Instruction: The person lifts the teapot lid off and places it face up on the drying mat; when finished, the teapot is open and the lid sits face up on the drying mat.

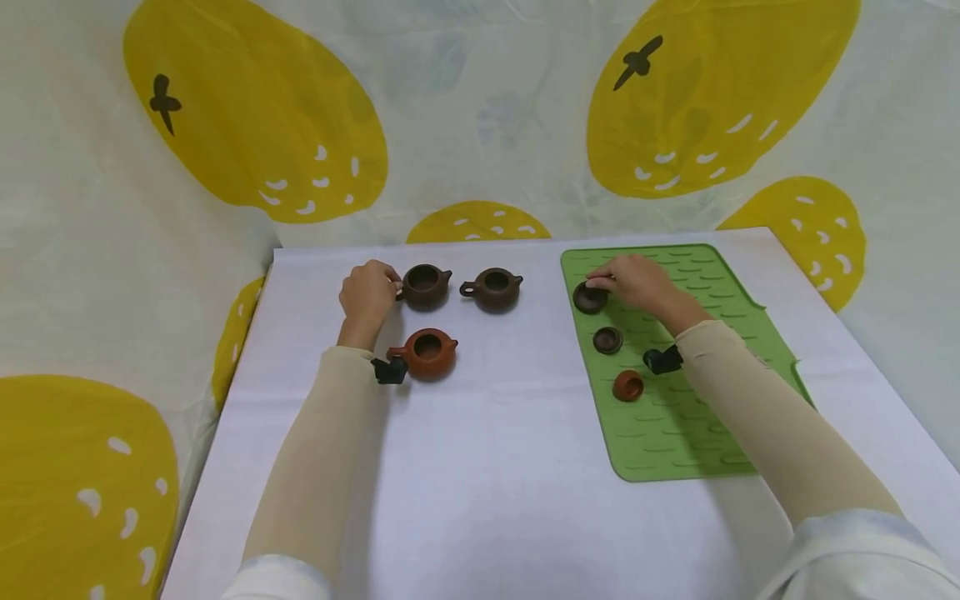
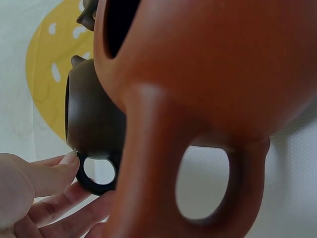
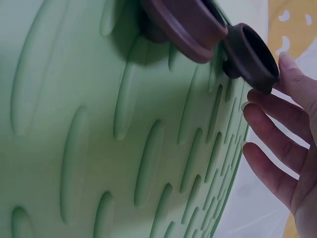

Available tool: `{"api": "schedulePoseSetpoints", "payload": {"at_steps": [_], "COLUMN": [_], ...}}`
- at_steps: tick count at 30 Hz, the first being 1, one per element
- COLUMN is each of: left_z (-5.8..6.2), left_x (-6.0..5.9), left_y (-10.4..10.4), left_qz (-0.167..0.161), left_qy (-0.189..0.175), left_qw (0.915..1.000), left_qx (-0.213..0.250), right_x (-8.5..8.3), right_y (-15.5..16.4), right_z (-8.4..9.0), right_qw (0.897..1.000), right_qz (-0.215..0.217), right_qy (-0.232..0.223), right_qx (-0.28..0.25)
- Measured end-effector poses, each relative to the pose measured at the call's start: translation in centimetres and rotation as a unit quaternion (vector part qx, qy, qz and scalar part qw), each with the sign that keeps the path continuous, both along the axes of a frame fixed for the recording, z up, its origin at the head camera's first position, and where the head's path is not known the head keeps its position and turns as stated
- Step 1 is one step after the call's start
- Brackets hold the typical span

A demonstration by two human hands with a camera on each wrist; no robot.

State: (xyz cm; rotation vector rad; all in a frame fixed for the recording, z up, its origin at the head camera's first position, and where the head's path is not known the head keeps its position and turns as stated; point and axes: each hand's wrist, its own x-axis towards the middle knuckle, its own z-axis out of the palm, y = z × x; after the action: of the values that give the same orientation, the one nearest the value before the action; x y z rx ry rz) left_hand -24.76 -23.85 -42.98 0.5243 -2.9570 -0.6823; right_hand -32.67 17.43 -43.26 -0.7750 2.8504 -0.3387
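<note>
At the far left of the table, my left hand [image 1: 367, 293] pinches the handle of a dark brown teapot [image 1: 426, 293]; the left wrist view shows thumb and fingers at that handle [image 2: 96, 189]. A second brown teapot [image 1: 497, 293] stands to its right. Nearer me, below the left wrist, sits a reddish clay teapot [image 1: 432, 365], large in the left wrist view. All three are lidless. Over on the mat, my right hand [image 1: 637, 282] pinches the edge of a dark teapot lid [image 3: 250, 59], which lies with its hollow side up.
A green ridged mat [image 1: 675, 442] covers the table's right part. Also on it, a smaller brown lid [image 1: 607, 340] and a reddish lid [image 1: 627, 386] lie in a column below the held lid. White cloth with yellow fruit prints hangs behind the white table [image 1: 495, 467].
</note>
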Motion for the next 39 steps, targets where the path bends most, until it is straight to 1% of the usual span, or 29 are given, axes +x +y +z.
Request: {"api": "schedulePoseSetpoints", "payload": {"at_steps": [9,15,22,29,39], "left_z": [0.3,0.2,0.3,0.2,0.1], "left_x": [0.1,0.1,0.1,0.1,0.1], "left_y": [0.0,0.0,0.0,0.0,0.0], "left_qz": [0.000,0.001,0.000,-0.004,0.000], "left_qy": [-0.006,-0.006,-0.005,-0.012,-0.011], "left_qw": [1.0000,1.0000,1.0000,0.9999,0.9999], "left_qx": [0.004,0.003,0.003,0.004,0.000], "right_x": [0.3,0.4,0.4,0.5,0.2], "right_y": [0.7,0.8,0.9,1.0,1.1], "right_z": [0.0,-0.1,0.0,-0.1,0.0], "right_qw": [1.000,1.000,1.000,1.000,1.000], "right_qz": [-0.004,-0.014,-0.011,-0.020,-0.020], "right_qy": [0.002,-0.012,-0.009,-0.015,-0.005], "right_qx": [-0.012,-0.013,-0.017,-0.012,-0.010]}}
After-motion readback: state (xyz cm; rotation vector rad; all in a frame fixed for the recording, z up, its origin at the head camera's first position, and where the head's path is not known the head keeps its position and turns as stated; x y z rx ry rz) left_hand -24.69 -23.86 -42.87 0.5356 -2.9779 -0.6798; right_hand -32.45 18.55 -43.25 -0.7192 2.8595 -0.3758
